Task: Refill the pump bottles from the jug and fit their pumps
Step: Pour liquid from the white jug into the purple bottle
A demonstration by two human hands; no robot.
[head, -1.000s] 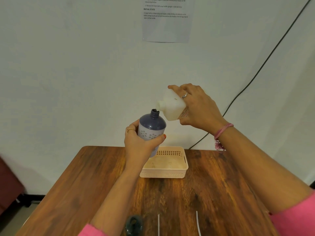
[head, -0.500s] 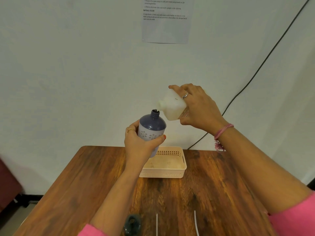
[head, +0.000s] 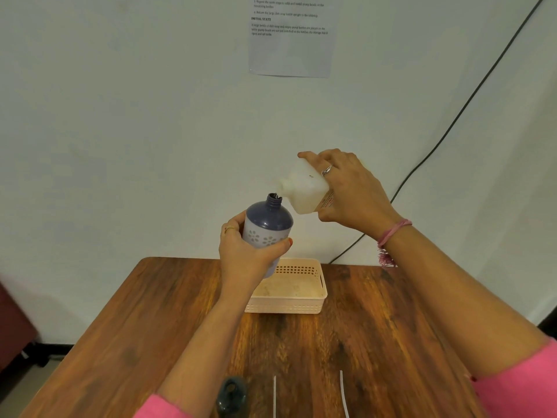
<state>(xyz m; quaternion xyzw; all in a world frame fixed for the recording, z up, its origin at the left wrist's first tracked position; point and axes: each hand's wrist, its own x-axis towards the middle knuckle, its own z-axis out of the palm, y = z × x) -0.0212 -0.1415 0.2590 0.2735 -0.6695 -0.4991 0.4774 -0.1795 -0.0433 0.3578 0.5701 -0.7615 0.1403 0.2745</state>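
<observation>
Head view: above the wooden tabletop [head: 144, 327], a printed sheet [head: 291, 37] taped to the wall is headed "INITIAL STATE". A white jug [head: 304, 188] is held tipped by the right hand [head: 352, 194], fingers wrapped around its body, spout just over the neck of a purple flowered bottle [head: 268, 224]. That bottle is gripped upright by the left hand [head: 247, 251], fingers curled round it, above a beige basket [head: 301, 306]. Red jug label text is unreadable.

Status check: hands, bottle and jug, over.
Left hand grips purple bottle, neck open. Right hand holds jug tipped, spout at bottle mouth. Nothing between them.
</observation>
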